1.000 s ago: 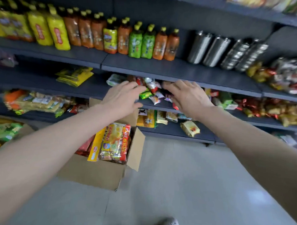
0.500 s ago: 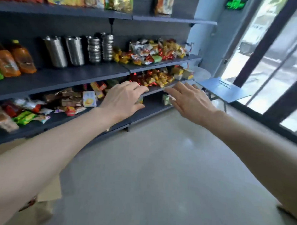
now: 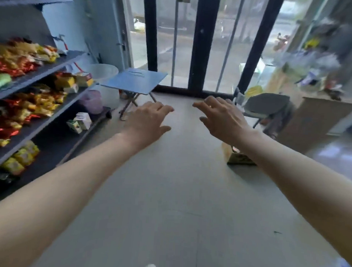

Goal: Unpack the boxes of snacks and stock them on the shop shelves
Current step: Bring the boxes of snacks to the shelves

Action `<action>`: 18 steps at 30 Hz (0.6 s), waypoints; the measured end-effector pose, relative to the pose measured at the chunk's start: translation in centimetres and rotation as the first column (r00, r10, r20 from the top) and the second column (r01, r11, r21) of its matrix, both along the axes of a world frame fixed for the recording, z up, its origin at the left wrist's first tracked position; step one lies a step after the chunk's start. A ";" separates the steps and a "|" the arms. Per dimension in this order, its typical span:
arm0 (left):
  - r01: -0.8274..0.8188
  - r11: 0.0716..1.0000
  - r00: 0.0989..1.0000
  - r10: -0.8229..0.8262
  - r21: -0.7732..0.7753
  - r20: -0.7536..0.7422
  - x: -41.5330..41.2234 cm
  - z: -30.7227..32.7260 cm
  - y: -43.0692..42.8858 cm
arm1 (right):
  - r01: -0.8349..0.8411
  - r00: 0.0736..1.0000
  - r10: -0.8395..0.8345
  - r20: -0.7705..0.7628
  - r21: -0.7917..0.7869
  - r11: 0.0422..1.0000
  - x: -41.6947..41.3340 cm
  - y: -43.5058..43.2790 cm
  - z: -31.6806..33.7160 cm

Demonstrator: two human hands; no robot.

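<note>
While both arms are stretching forward over the floor point(image 3: 169, 193), left hand point(image 3: 149, 120) and right hand point(image 3: 223, 119) are hovering, fingers loosely spread, holding nothing | small box point(image 3: 240, 158) is sitting on the floor, half hidden behind the right forearm | shelves point(image 3: 37, 126) of snack packets point(image 3: 32, 104) are running off the left edge | far right is blurring out

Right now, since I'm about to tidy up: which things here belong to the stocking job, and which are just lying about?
Job:
shelves, snacks, floor box, left hand and right hand, both empty.

Lying about:
blue table, chair, white bucket.
</note>
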State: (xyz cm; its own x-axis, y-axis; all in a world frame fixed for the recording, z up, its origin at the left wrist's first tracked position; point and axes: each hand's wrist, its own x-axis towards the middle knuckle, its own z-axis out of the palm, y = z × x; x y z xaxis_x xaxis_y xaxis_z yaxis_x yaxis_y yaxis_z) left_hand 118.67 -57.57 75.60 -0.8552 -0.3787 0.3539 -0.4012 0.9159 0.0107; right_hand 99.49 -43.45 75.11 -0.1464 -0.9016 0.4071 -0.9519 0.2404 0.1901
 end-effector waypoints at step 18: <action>0.522 0.847 0.843 -0.530 0.096 0.092 -48.6 -5.8 -5.2 | 0.554 0.819 -0.552 0.159 0.037 0.832 -38.5 5.2 -6.9</action>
